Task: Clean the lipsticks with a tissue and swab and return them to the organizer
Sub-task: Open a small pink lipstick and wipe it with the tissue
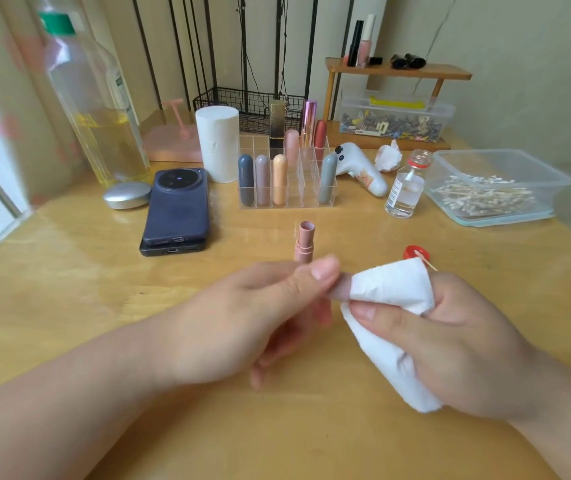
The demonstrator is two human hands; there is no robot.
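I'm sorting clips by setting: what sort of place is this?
Probably a home dressing table or desk: a clear organizer of lipsticks, a small wooden shelf with cosmetics, and a box of cotton swabs.

Tissue (391,285): in right fingers (450,292), over cap (341,291) in left fingers (322,271).
Tube (305,241): upright, just behind left fingers.
Organizer (287,199): further behind.
Lid (412,252): behind right fingers.
Phones (176,213): behind-left.

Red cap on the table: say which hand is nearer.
Right. The right hand, holding the tissue, is just on the near side of the red cap; the left hand, pinching a lipstick part, is farther left.
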